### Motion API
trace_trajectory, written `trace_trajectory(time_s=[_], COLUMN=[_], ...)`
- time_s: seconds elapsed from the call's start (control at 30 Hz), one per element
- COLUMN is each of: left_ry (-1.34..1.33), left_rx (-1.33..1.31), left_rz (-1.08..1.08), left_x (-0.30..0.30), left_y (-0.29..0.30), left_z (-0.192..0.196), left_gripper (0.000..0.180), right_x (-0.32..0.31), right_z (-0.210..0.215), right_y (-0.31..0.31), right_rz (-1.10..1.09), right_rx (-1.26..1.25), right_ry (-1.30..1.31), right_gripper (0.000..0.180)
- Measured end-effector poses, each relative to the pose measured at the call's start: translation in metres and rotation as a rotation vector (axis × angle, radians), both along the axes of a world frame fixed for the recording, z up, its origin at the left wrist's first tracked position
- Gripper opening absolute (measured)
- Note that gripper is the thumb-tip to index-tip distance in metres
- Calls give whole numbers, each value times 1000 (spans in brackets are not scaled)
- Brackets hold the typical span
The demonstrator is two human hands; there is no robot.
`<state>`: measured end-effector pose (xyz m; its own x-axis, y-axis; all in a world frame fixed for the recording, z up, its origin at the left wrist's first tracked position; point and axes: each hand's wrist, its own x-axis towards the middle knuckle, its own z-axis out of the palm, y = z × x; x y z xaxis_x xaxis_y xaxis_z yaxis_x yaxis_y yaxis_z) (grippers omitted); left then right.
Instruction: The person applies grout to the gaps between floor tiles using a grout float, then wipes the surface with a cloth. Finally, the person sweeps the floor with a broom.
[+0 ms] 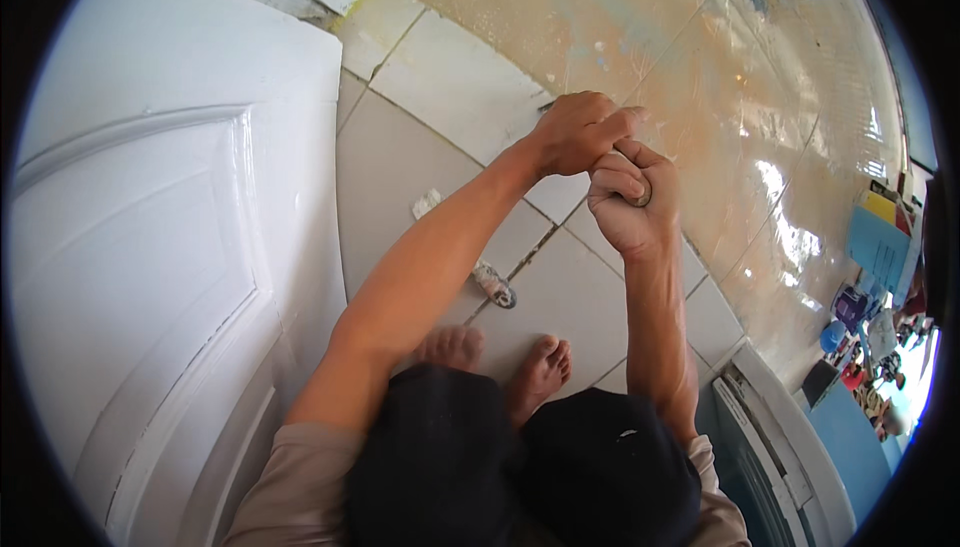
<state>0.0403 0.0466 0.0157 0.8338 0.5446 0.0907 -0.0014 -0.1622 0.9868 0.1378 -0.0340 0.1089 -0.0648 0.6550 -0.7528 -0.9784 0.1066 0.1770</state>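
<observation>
Both my hands are closed and pressed together above the tiled floor, in front of my bare feet. My left hand point(585, 135) bends over, its fingers meeting the top of my right hand point(637, 197). A small dark tip point(546, 106) shows beyond the left knuckles; what it belongs to is hidden. My right fist is wrapped round a tool handle whose rounded end point(641, 194) peeks out between the fingers. The rest of that tool cannot be seen. Below my left forearm lies a whitish, crusted hand tool point(494, 285) on the tiles, partly covered by the arm.
A white panelled door point(170, 217) stands close on my left. Ahead and to the right spreads a glossy, smeared tan floor point(740, 137) beyond the pale tiles point(460, 77). A white-framed edge point(785, 437) is at lower right, with blue and mixed items point(880, 247) along the right side.
</observation>
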Motion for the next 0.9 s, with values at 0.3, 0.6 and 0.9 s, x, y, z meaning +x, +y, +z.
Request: trace_trajectory(time_s=[0.3,0.6,0.9], left_ry=[-61,-119,-124], left_rx=[5,557,544], left_rz=[71,63,25], left_x=[3,-7,-10], left_y=[13,8,10], left_z=[0,-13,-29], left_gripper=[50,39,38], right_x=[-7,-15,-19], right_z=[-4,-8,-13], right_y=[-17,-16,-5], right_rz=[94,138,147], right_rx=[-62,-133,-66], right_ry=[-93,-143,-139], right_gripper=[19,18,17])
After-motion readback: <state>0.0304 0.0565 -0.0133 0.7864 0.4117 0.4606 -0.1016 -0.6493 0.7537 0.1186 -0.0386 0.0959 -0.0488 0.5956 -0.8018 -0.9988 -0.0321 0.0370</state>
